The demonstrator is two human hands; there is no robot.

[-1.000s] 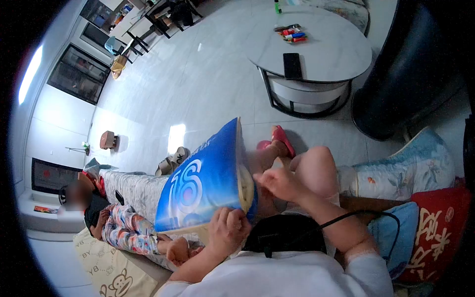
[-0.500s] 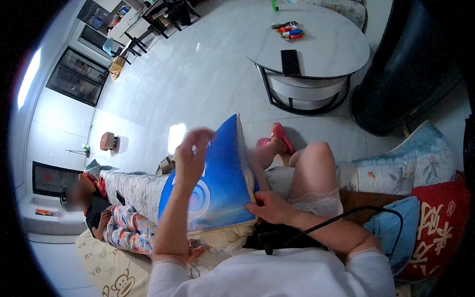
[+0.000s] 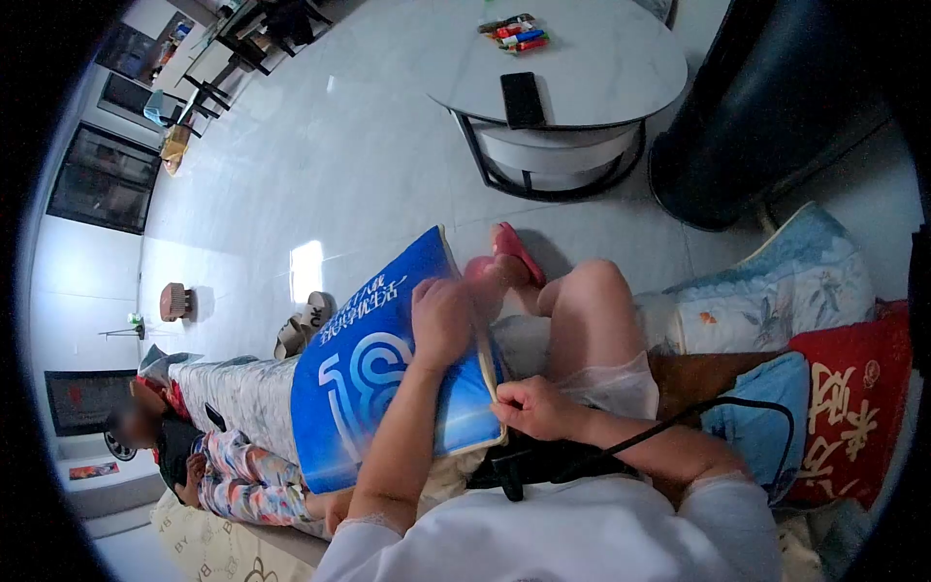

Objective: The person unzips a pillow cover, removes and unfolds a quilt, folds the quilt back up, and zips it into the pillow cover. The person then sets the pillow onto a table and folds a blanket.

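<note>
The blue cushion point(image 3: 364, 373) is located at the wearer's lap, with its printed face visible and its left part extending over the near edge of the quilted sofa seat point(image 3: 242, 393). The right hand point(image 3: 529, 407) is clamped on the cushion's piped right edge, close to its near right corner, between thumb and fingers. The left hand point(image 3: 441, 315) is positioned against the printed face, near the far end of the same edge; its fingertips are blurred, and whether they grip cannot be told. The hands are apart. The left forearm covers part of the large white characters; the smaller lettering near the far edge is partly hidden by the left hand. The underside of the cushion is hidden. At the left end of the sofa, a second person point(image 3: 179, 446) reclines; the feet are hard to make out beside the cushion. A black phone point(image 3: 523, 100) rests at the near edge of the oval table point(image 3: 606, 73), with small colored packets point(image 3: 521, 37) beyond it. The table's far edge is cut off by the frame.
</note>
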